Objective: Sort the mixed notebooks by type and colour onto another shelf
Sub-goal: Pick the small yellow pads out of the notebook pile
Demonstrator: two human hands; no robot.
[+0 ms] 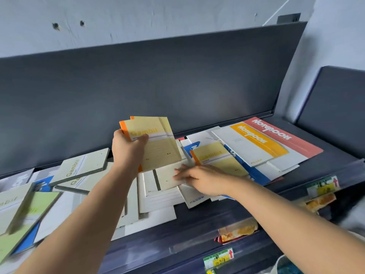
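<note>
Notebooks (156, 143) in my left hand (128, 149): two yellow ones with orange spines, gripped at the spine side and held above the pile (158, 198). Their long axis runs up toward the back panel (177, 80), tops leaning left. My right hand (201, 180) lies flat on the pile, fingers straight, just beside a third yellow notebook (219, 161). Bare shelf (333, 143) shows along the right end and the front lip.
</note>
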